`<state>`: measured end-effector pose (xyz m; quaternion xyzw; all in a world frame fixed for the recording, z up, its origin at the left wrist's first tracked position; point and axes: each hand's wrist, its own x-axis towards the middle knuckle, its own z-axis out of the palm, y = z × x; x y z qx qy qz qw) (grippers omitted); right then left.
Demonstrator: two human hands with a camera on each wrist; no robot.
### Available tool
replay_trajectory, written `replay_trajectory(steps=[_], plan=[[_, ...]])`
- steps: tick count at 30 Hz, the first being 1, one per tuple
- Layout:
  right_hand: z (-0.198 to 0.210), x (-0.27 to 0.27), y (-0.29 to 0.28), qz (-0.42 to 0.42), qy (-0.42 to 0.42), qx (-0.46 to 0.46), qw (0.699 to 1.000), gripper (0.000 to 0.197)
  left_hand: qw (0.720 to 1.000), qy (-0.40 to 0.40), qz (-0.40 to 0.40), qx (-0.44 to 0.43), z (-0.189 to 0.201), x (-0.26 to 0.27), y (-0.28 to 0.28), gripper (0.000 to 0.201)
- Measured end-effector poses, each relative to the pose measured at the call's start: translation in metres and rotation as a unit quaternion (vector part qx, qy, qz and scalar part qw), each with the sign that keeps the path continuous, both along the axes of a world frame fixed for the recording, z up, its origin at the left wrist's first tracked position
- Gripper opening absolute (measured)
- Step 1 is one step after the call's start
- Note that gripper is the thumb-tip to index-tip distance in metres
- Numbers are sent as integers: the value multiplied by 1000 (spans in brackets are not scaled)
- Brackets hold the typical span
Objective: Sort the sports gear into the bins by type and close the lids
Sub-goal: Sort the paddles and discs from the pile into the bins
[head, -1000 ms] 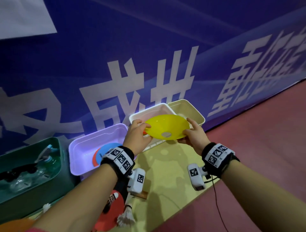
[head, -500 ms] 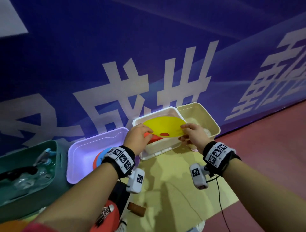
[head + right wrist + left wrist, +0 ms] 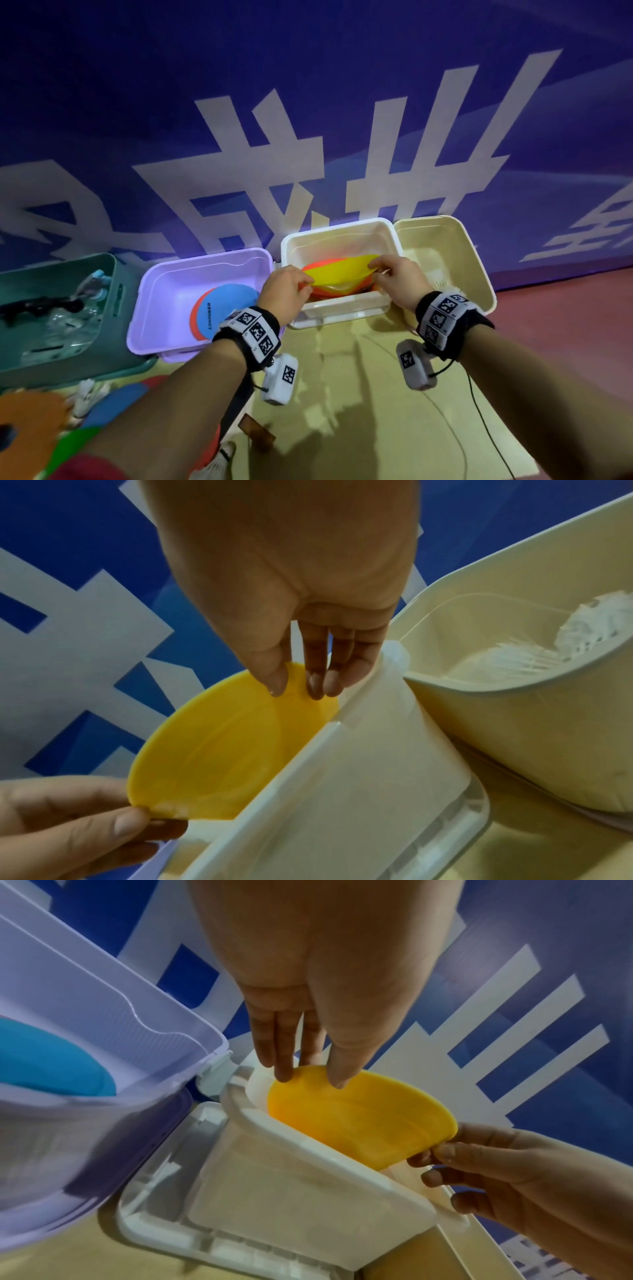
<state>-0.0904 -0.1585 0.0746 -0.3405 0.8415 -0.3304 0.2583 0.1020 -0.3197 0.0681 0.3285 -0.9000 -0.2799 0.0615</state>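
- Two hands held one yellow disc cone point(image 3: 337, 272) by its opposite edges, partly inside the white bin point(image 3: 337, 236); a second earlier it was above the rim, clear of the bin.
- Left hand point(image 3: 286, 291) pinched the cone's left edge between thumb and fingers, as the left wrist view also showed point(image 3: 308, 993).
- Right hand point(image 3: 399, 282) pinched the right edge, thumb on one face and fingertips point(image 3: 316, 685) on the other.
- Orange cones point(image 3: 322, 264) lay under the yellow one inside the white bin, whose lid was off.
- Beside it on the left, the purple bin point(image 3: 205, 270) held blue and orange-red discs point(image 3: 226, 308); it sat in the same place as before.
- At far left, the green bin point(image 3: 113, 294) contained clear bottles point(image 3: 68, 325).
- At right, the cream bin point(image 3: 479, 270) stood touching the white one, with white shuttlecocks point(image 3: 534, 656) inside.
- More gear lay on the yellow floor point(image 3: 376, 411) near the person, blurred.
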Motion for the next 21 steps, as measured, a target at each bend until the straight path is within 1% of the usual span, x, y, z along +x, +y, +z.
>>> replay_trajectory(steps=[4,8,12,18,21], plan=[[-7,-6,-4,42,26,20,999,22,1000,-12,11,22,-9,-6,1,20],[-14,-8,-7,58,55,33,996,24,999,-33,12,29,-12,-9,4,20],[-22,-9,-9,95,77,68,990,26,998,-56,1,39,-11,-8,7,25],[-32,-12,-12,125,90,90,984,26,995,-81,-12,53,-2,-4,12,32],[-36,-9,-13,141,96,122,978,28,994,-92,-20,63,1,-1,16,31]])
